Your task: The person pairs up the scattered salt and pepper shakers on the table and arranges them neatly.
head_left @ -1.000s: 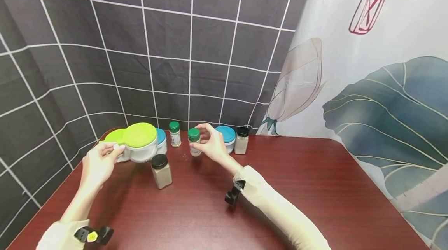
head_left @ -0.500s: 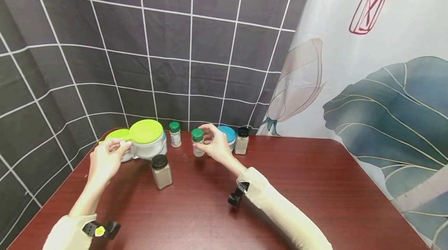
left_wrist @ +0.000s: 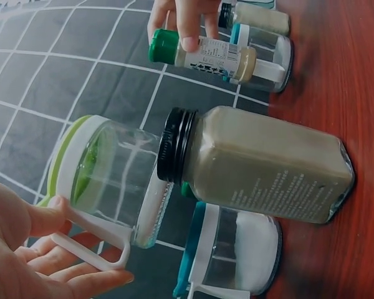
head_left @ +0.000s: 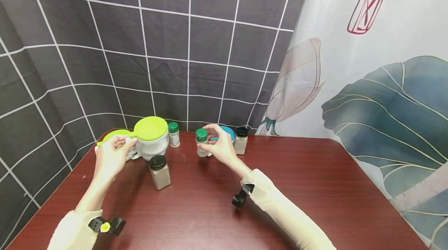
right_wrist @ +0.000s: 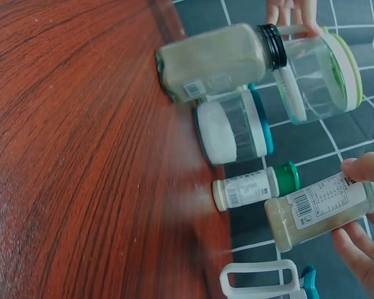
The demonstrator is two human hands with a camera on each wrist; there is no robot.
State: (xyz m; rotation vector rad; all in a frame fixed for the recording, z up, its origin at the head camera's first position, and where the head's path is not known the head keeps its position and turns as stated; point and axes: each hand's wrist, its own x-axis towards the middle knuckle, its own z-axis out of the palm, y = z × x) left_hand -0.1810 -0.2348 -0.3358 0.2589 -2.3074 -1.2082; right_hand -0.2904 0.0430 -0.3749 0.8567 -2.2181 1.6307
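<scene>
My left hand (head_left: 111, 157) grips the white handle of a clear jar with a lime-green lid (head_left: 151, 129). In the left wrist view the jar (left_wrist: 115, 180) is raised off the table, with a little white content at its bottom. My right hand (head_left: 224, 149) pinches a green-capped seasoning shaker (head_left: 202, 136) between thumb and fingers. The shaker (right_wrist: 324, 208) is off the table in the right wrist view. A square jar with a black lid (head_left: 161, 174) stands between the hands, nearer me. A second green-capped shaker (head_left: 174, 139) stands at the back.
Another lime-lidded jar (head_left: 115, 133) sits behind my left hand. A blue-lidded jar (right_wrist: 227, 128) stands behind the raised jar. Behind my right hand is another blue-lidded jar (head_left: 229, 131), beside a black-capped jar (head_left: 240, 145). A grid-patterned curtain (head_left: 168, 75) hangs at the table's back edge.
My left hand has carried the lime-lidded jar rightward and slightly up, so it now covers the blue-lidded jar in the head view. My right hand has shifted a little right with the shaker.
</scene>
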